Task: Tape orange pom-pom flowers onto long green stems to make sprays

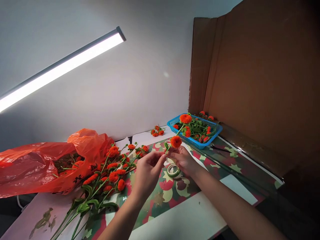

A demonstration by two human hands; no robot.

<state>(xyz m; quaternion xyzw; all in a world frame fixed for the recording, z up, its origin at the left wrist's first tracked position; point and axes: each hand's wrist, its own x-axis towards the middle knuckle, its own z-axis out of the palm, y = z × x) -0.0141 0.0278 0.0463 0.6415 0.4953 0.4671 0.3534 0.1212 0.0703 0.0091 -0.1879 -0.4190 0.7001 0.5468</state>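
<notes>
In front of me I hold a spray of orange chenille flowers (176,141) on a green stem, tilted up and to the right. My left hand (150,170) is closed, thumb and fingertips pinching at the lower stem beside a small green leaf (166,145). My right hand (183,160) closes its fingers around the stem just below the lowest bloom. The fingertips of both hands nearly meet, and the stem's lower end is hidden by them. Right under the hands, a roll of pale green tape (173,170) lies flat on the patterned mat (160,200).
Finished-looking orange flower sprays (113,176) with long stems lie at left, beside an orange plastic bag (32,166) with more inside. A blue basket (170,125) holds leaves and flowers at back right. Cardboard (255,83) walls the right side. A lamp (62,65) hangs at upper left.
</notes>
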